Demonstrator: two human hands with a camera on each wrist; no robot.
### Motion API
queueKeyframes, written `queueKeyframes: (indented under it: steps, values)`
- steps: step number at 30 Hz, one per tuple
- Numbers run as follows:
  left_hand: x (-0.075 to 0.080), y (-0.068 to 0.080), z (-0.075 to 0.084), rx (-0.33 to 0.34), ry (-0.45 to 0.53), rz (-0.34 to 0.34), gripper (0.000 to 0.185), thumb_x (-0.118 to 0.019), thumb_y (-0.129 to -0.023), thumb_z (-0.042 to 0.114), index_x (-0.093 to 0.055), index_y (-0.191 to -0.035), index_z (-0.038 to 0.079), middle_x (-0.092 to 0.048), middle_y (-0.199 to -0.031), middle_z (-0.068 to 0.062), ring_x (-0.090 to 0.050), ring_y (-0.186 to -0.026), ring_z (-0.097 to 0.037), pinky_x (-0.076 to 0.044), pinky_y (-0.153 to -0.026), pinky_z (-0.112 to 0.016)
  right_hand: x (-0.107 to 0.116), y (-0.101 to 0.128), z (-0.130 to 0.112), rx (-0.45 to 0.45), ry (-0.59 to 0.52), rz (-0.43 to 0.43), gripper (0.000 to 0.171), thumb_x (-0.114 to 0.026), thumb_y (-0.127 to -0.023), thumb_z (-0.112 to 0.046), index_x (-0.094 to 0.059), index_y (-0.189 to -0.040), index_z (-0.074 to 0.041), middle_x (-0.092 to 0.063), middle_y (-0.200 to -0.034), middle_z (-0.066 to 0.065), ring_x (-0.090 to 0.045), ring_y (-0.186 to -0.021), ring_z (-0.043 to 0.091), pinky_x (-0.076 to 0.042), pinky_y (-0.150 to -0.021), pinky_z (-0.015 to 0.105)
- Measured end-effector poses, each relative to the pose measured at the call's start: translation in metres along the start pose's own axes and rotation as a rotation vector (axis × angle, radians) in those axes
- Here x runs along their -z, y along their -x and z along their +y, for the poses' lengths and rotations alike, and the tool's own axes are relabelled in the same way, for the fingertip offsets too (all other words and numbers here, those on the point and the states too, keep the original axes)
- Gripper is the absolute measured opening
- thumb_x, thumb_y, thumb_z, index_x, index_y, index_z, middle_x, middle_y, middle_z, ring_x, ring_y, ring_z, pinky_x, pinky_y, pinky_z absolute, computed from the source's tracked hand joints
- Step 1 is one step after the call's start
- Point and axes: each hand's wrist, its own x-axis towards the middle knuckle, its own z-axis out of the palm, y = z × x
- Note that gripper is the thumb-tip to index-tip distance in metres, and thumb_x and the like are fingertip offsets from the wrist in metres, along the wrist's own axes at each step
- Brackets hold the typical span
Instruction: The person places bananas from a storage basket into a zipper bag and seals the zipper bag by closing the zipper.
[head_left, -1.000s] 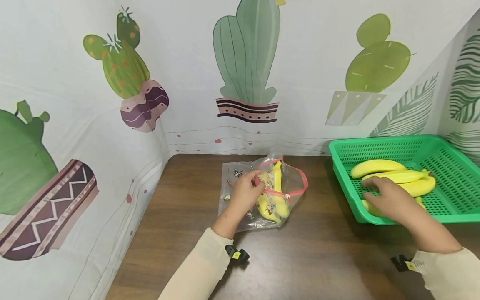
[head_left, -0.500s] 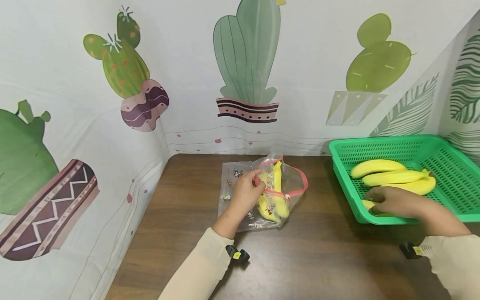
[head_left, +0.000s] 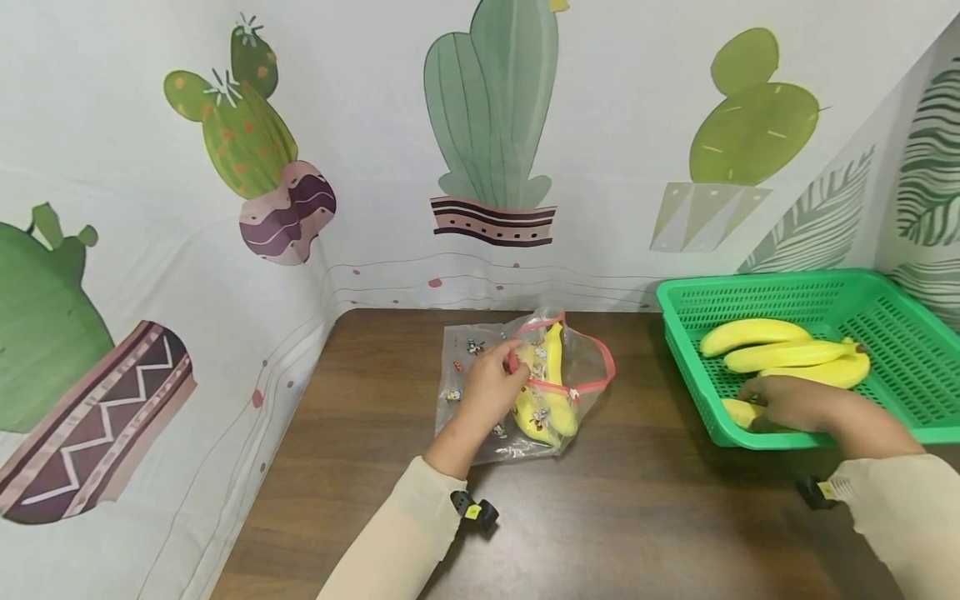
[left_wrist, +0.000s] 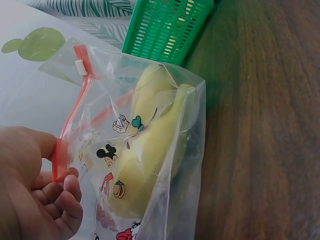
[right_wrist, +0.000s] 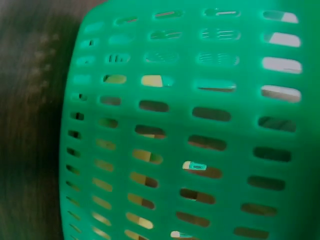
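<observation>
My left hand (head_left: 487,387) pinches the red zip edge of the clear printed bag (left_wrist: 150,150), holding its mouth open on the surface (head_left: 600,517); two bananas already lie inside. My right hand (head_left: 787,404) is in the green basket (head_left: 892,421), fingers curled over the nearest banana (head_left: 738,410), though I cannot tell how firmly. I judge the bag mouth may sag shut if that pinch slackens, and the banana would snag on the zip.
</observation>
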Motion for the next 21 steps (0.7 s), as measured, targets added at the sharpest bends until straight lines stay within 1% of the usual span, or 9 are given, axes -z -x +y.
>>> queueKeyframes:
  steps: [2, 4, 7, 8, 10, 11, 13, 16, 21]
  values:
    - [-0.0001, 0.0000, -0.0002, 0.000, -0.002, 0.000, 0.041, -0.062, -0.091, 0.016, -0.065, -0.130, 0.006, -0.055, -0.082, 0.002, -0.044, -0.057, -0.004, -0.040, -0.053, -0.020, 0.0000, -0.0004, -0.0001, -0.005, -0.010, -0.002, 0.041, -0.072, -0.087, -0.017, -0.063, -0.119, 0.006, -0.057, -0.091, 0.004, -0.048, -0.083, 0.019, -0.040, -0.070, 0.032]
    - [-0.0001, -0.0002, -0.0002, -0.004, 0.006, -0.003, 0.041, -0.062, -0.091, 0.016, -0.065, -0.131, 0.006, -0.056, -0.082, 0.002, -0.044, -0.057, -0.005, -0.040, -0.052, -0.020, 0.0001, -0.0007, 0.0002, -0.009, -0.019, 0.008, 0.041, -0.071, -0.087, -0.018, -0.063, -0.120, 0.006, -0.056, -0.089, 0.003, -0.049, -0.083, 0.019, -0.040, -0.070, 0.033]
    - [-0.0005, -0.0008, -0.0002, -0.008, 0.010, -0.006, 0.042, -0.062, -0.091, 0.016, -0.065, -0.131, 0.005, -0.056, -0.081, 0.002, -0.044, -0.057, -0.005, -0.039, -0.052, -0.020, 0.0012, -0.0004, 0.0016, -0.016, -0.008, 0.028, 0.046, -0.071, -0.089, -0.021, -0.060, -0.124, 0.008, -0.065, -0.100, 0.015, -0.060, -0.091, 0.031, -0.048, -0.072, 0.039]
    - [-0.0005, -0.0009, -0.0003, -0.009, 0.010, -0.007, 0.042, -0.063, -0.091, 0.016, -0.065, -0.131, 0.005, -0.055, -0.081, 0.002, -0.044, -0.057, -0.005, -0.039, -0.052, -0.020, 0.0015, -0.0003, 0.0022, -0.018, -0.002, 0.035, 0.048, -0.070, -0.090, -0.021, -0.059, -0.125, 0.009, -0.066, -0.105, 0.021, -0.062, -0.095, 0.036, -0.050, -0.074, 0.042]
    - [-0.0009, -0.0015, -0.0006, -0.008, 0.008, -0.008, 0.042, -0.062, -0.091, 0.015, -0.065, -0.131, 0.005, -0.055, -0.080, 0.002, -0.044, -0.057, -0.005, -0.038, -0.051, -0.020, 0.0015, -0.0005, 0.0034, -0.016, 0.005, 0.049, 0.049, -0.070, -0.091, -0.023, -0.058, -0.126, 0.009, -0.067, -0.111, 0.025, -0.063, -0.098, 0.039, -0.052, -0.074, 0.045]
    - [-0.0010, -0.0017, -0.0007, -0.006, 0.008, -0.008, 0.042, -0.062, -0.091, 0.015, -0.065, -0.131, 0.006, -0.054, -0.079, 0.003, -0.044, -0.057, -0.005, -0.038, -0.051, -0.020, 0.0012, -0.0007, 0.0040, -0.013, 0.006, 0.056, 0.049, -0.070, -0.091, -0.024, -0.058, -0.126, 0.008, -0.067, -0.110, 0.024, -0.063, -0.096, 0.038, -0.052, -0.073, 0.044]
    - [-0.0010, -0.0018, -0.0007, -0.006, 0.008, -0.009, 0.042, -0.062, -0.090, 0.014, -0.066, -0.131, 0.006, -0.053, -0.077, 0.003, -0.044, -0.058, -0.005, -0.038, -0.051, -0.020, 0.0000, -0.0013, 0.0050, -0.004, 0.001, 0.071, 0.047, -0.070, -0.092, -0.025, -0.059, -0.126, 0.007, -0.067, -0.105, 0.017, -0.060, -0.089, 0.029, -0.050, -0.070, 0.039]
    - [-0.0007, -0.0021, -0.0008, -0.010, 0.009, -0.008, 0.042, -0.062, -0.089, 0.012, -0.066, -0.130, 0.007, -0.051, -0.075, 0.004, -0.044, -0.058, -0.006, -0.037, -0.051, -0.021, -0.0021, -0.0021, 0.0058, 0.007, -0.011, 0.097, 0.043, -0.070, -0.093, -0.025, -0.060, -0.125, 0.003, -0.064, -0.096, 0.004, -0.050, -0.079, 0.016, -0.042, -0.066, 0.031]
    - [-0.0005, -0.0020, -0.0008, -0.005, 0.009, -0.011, 0.042, -0.061, -0.089, 0.012, -0.066, -0.131, 0.008, -0.049, -0.073, 0.004, -0.044, -0.060, -0.008, -0.037, -0.052, -0.022, -0.0028, -0.0015, 0.0047, 0.017, -0.013, 0.127, 0.040, -0.067, -0.094, -0.025, -0.060, -0.125, -0.001, -0.061, -0.090, 0.001, -0.048, -0.074, 0.013, -0.039, -0.063, 0.029]
